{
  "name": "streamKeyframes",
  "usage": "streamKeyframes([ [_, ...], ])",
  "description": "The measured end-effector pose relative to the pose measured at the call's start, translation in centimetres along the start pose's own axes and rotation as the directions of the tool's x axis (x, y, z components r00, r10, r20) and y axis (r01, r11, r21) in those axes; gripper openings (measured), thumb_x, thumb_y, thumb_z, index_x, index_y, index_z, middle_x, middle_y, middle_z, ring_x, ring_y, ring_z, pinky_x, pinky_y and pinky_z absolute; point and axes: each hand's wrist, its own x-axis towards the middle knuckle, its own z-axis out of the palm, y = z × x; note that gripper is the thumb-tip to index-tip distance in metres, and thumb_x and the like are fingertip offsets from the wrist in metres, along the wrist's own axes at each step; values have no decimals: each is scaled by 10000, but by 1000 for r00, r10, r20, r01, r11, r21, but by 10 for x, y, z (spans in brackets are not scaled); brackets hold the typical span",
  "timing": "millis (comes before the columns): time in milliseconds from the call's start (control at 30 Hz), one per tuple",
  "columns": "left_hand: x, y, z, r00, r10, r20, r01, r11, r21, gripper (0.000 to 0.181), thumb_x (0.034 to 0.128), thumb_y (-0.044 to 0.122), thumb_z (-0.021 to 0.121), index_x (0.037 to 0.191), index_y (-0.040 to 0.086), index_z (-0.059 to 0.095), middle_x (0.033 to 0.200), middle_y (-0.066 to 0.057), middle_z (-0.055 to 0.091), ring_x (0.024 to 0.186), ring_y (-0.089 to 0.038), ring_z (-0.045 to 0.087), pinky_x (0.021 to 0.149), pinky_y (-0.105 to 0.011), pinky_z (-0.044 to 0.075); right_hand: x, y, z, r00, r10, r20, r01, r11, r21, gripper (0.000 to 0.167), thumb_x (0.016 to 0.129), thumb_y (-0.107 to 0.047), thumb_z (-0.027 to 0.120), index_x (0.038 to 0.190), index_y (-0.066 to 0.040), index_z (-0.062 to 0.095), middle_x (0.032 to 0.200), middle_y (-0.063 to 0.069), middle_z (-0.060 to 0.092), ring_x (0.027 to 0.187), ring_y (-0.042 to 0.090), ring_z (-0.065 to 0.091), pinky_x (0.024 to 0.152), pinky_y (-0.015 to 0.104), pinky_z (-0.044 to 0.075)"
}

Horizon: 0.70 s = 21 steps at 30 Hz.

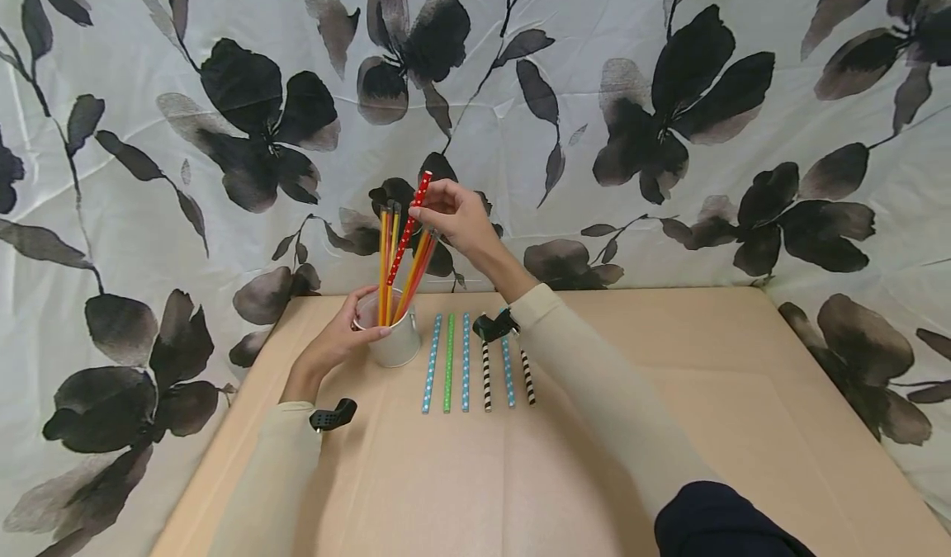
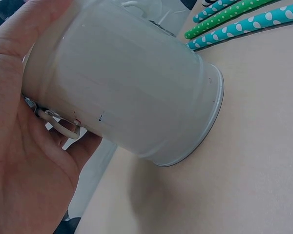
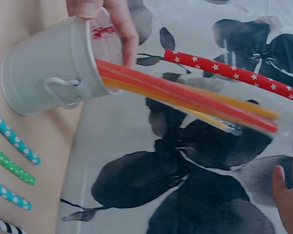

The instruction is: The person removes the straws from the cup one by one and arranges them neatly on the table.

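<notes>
My left hand (image 1: 342,344) grips the side of a small white metal bucket (image 1: 399,346), thumb at the near rim and fingers round the far side. Several plain orange straws (image 1: 384,264) and red straws (image 1: 420,270) lean inside it, their upper ends sticking out. Above the bucket, my right hand (image 1: 462,220) pinches a red paper straw with white stars (image 1: 404,239) near its top. The right wrist view has this starred straw's (image 3: 234,73) lower end outside the rim, apart from the other straws. In the left wrist view the bucket (image 2: 122,83) hides its contents.
Right of the bucket, paper straws lie in a row on the wooden table (image 1: 416,491): blue dotted (image 1: 432,367), green dotted (image 1: 449,367), another blue one (image 1: 466,367), and black-striped ones (image 1: 486,379) with a further blue straw (image 1: 508,375) between them. A floral cloth (image 1: 550,235) hangs behind.
</notes>
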Motion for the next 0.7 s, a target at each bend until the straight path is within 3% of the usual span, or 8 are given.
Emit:
streamKeyframes([
  [267, 1, -3, 1, 1000, -7, 3, 7, 1000, 0, 925, 917, 267, 756, 1613, 175, 154, 1523, -276, 239, 1377, -465, 251, 1107, -694, 262, -1, -25, -9, 998, -60, 19, 59, 997, 46, 252, 935, -28, 711, 1171, -19, 624, 1071, 97, 688, 955, 223, 678, 903, 368, 566],
  [533, -1, 3, 1, 1000, -5, -1, 5, 999, 38, 915, 910, 282, 768, 1605, 162, 185, 1326, -268, 324, 1255, -430, 325, 950, -504, 357, -11, -42, -24, 999, -15, 36, 13, 998, 61, 339, 945, -15, 691, 1259, 47, 580, 1073, 61, 649, 939, 189, 664, 855, 450, 593],
  [700, 5, -9, -1, 1000, 4, 2, -5, 1000, 22, 921, 914, 252, 761, 1612, 167, 165, 1297, -306, 301, 1235, -466, 314, 913, -478, 345, -21, -45, -36, 999, 23, 25, -24, 998, 49, 353, 945, -26, 696, 1275, 33, 587, 1082, 65, 638, 954, 204, 665, 845, 467, 594],
])
